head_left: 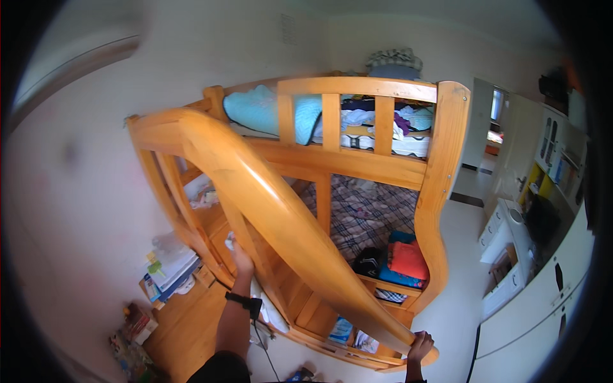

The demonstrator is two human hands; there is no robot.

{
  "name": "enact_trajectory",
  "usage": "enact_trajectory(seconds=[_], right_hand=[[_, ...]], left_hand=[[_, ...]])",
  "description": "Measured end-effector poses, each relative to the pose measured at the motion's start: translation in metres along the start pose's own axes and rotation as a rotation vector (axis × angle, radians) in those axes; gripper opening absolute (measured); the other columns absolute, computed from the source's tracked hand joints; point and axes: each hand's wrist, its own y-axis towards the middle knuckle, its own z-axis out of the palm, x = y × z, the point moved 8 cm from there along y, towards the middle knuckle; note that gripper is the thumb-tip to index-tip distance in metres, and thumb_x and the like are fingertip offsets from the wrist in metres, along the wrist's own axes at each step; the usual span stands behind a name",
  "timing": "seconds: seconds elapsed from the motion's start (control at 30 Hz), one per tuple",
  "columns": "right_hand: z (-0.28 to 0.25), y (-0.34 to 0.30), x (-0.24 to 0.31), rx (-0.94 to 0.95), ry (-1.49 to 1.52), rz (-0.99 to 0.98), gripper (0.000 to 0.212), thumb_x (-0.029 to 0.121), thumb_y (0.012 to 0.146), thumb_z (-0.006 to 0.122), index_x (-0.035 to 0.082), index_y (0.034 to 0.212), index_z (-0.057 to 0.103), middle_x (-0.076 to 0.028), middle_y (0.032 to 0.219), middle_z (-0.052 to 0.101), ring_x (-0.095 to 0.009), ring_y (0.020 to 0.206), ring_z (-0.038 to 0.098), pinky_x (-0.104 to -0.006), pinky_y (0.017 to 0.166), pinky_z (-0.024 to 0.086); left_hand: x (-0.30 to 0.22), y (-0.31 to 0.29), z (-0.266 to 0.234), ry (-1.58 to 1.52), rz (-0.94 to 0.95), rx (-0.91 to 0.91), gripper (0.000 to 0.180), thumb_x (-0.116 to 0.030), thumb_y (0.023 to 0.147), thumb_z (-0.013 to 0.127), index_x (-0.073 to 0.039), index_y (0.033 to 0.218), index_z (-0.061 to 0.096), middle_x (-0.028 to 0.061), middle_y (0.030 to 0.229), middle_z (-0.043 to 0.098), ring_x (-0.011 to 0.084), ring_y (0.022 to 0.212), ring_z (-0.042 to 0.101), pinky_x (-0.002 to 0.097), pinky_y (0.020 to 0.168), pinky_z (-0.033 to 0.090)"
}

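A thick, glossy wooden handrail [274, 191] slopes down from the upper left to the lower right along the stairs of a bunk bed. My right hand [420, 346] is closed around its lower end. My left hand [240, 256] reaches in beside a wooden baluster [246, 233] under the rail, with a small white cloth [230, 241] at its fingers. It appears pinched there, though the fingers show only in part. A dark band with a small black box [251, 305] circles my left wrist, and a thin cable hangs from it.
The upper bunk holds a light-blue quilt [255, 112] and piled clothes. On the lower bunk lie a plaid sheet [364, 204] and folded red fabric [408, 258]. Papers and books [172, 271] are stacked at the left wall. A white desk [511, 236] and cabinets line the right.
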Motion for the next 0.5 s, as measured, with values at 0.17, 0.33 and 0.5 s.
enact_trajectory(seconds=[0.17,0.33,0.5], right_hand=[[-0.021,0.006,0.063,0.226,0.123,-0.417,0.042,0.041,0.086,0.041,0.004,0.089,0.059,-0.015,0.077,0.059,-0.035,0.075,0.052,-0.0449,0.071,0.038],[-0.004,0.003,0.041,0.62,-0.044,-0.464,0.049,0.044,0.075,0.057,0.005,0.104,0.055,-0.017,0.089,0.062,-0.033,0.08,0.061,-0.0414,0.075,0.048],[0.033,0.006,0.013,0.655,-0.008,-0.443,0.069,0.045,0.062,0.073,0.005,0.115,0.052,-0.017,0.097,0.063,-0.033,0.084,0.061,-0.0413,0.074,0.05]], left_hand=[[0.002,0.011,-0.021,0.088,0.01,0.0,0.039,-0.036,0.096,0.037,-0.004,0.114,0.049,0.004,0.107,0.054,0.0162,0.099,0.049,0.0284,0.089,0.037],[0.002,0.005,-0.002,0.222,-0.05,-0.084,0.045,-0.038,0.095,0.036,0.0,0.113,0.051,0.0056,0.103,0.057,0.0171,0.094,0.051,0.029,0.085,0.039],[-0.008,0.011,-0.022,0.269,-0.073,-0.175,0.051,-0.044,0.093,0.038,0.002,0.11,0.053,0.0083,0.098,0.059,0.019,0.09,0.053,0.0298,0.084,0.039]])
